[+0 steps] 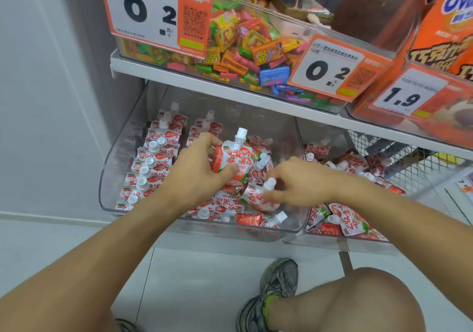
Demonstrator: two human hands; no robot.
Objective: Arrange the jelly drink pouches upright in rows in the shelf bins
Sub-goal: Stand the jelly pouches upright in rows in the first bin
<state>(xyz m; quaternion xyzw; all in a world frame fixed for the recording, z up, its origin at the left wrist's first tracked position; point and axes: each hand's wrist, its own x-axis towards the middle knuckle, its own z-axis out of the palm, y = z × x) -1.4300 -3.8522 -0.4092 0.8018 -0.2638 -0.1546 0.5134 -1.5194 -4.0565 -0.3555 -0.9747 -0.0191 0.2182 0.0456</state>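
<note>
Red-and-white jelly drink pouches with white caps fill a clear plastic shelf bin [112,167]. My left hand [197,170] grips an upright pouch [235,160] above the bin's middle, thumb across its front. My right hand [299,180] pinches another pouch [258,198] lying tilted in a loose pile just below. Along the bin's left side a row of pouches [148,162] stands upright, with a second shorter row [202,128] behind my left hand. A second bin [320,242] to the right holds more pouches [350,219] lying jumbled.
The shelf board [230,88] above carries a clear bin of mixed candies [243,47] with orange price tags [151,11] and orange boxes [448,44]. A wire basket [409,162] sits at the right. A white wall lies left; my knee [358,301] and shoe [273,293] are below.
</note>
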